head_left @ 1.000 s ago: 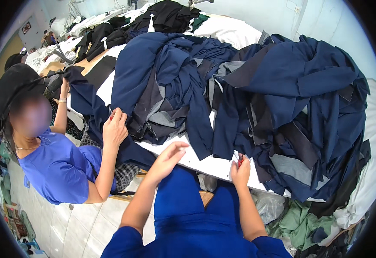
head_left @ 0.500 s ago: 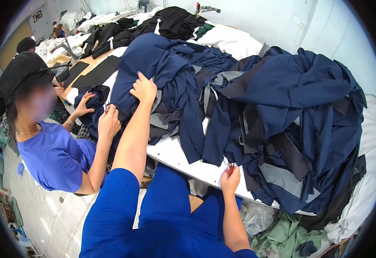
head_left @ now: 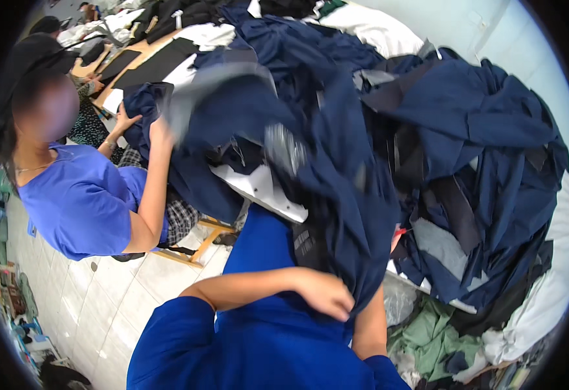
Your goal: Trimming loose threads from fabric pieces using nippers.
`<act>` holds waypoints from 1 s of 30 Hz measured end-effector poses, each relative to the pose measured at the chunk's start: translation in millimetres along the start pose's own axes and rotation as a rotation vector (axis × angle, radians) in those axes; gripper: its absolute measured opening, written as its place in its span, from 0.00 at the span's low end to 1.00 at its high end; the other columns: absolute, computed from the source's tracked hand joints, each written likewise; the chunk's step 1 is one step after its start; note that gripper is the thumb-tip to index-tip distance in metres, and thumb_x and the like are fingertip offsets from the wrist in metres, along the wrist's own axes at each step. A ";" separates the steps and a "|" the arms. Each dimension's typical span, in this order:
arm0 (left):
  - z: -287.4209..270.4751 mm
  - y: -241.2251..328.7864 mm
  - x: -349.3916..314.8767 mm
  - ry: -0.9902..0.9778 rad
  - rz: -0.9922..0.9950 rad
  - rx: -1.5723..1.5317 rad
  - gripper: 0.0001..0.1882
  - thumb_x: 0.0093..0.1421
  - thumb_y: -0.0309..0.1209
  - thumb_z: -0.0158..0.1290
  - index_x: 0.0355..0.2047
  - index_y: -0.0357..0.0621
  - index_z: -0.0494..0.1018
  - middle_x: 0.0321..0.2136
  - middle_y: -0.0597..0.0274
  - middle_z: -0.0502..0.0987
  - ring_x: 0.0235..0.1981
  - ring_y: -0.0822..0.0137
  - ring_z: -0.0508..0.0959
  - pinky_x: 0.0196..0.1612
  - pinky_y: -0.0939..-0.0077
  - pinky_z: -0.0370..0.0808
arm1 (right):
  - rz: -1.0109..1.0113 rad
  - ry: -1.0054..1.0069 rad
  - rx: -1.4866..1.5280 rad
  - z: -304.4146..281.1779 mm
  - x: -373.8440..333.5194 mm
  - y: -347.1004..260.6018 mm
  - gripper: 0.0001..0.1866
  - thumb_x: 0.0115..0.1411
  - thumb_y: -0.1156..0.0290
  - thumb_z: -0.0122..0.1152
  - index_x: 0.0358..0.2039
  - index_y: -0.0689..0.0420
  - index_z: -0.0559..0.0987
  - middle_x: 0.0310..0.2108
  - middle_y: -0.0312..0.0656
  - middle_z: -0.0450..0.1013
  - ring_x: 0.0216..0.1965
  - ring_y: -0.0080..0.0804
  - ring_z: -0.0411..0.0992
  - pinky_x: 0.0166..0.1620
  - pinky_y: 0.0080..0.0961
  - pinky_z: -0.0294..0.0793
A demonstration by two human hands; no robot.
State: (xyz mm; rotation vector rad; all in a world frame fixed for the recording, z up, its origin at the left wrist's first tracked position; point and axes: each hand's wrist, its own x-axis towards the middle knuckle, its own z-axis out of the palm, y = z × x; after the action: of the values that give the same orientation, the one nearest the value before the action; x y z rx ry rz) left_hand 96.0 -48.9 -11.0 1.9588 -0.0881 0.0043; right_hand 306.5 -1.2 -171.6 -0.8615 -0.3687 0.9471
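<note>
In front of me, a long navy garment (head_left: pixel 336 214) hangs from the heap over the table edge toward my lap, part of it blurred. My left hand (head_left: pixel 327 294) is bent across my body at the garment's lower end; motion smears its fingers, so I cannot tell whether they grip the cloth. My right hand (head_left: pixel 396 243) is mostly hidden behind the cloth. At its fingers a bit of a small red-handled tool (head_left: pixel 399 231), apparently thread snips, shows. Grey lining (head_left: pixel 284 148) shows on the moving fabric.
At the left a co-worker in a purple shirt (head_left: pixel 79 201) holds a dark navy piece (head_left: pixel 145 117). Another navy heap (head_left: pixel 473 143) covers the white table's right side. A wooden stool (head_left: pixel 197 247) stands below; green cloth (head_left: pixel 437 338) and clear plastic (head_left: pixel 399 304) lie low right.
My left hand has come from the far heap back toward my body, and navy cloth now drapes down near me. My right hand has shifted rightward and is largely covered by fabric.
</note>
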 end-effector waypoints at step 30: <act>-30.9 -13.9 -86.5 1.274 -0.139 0.554 0.07 0.38 0.29 0.62 0.19 0.43 0.76 0.43 0.52 0.72 0.53 0.50 0.65 0.57 0.53 0.56 | 0.072 -0.065 -0.967 10.8 -95.1 -134.2 0.14 0.65 0.62 0.48 0.40 0.60 0.74 0.37 0.36 0.73 0.38 0.21 0.69 0.45 0.19 0.65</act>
State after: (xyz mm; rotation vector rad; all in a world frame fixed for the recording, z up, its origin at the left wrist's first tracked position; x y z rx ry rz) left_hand 11.8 -9.9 -15.9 2.1358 0.9636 1.2669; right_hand 321.3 -114.2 -52.6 -1.7273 -0.8895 0.8469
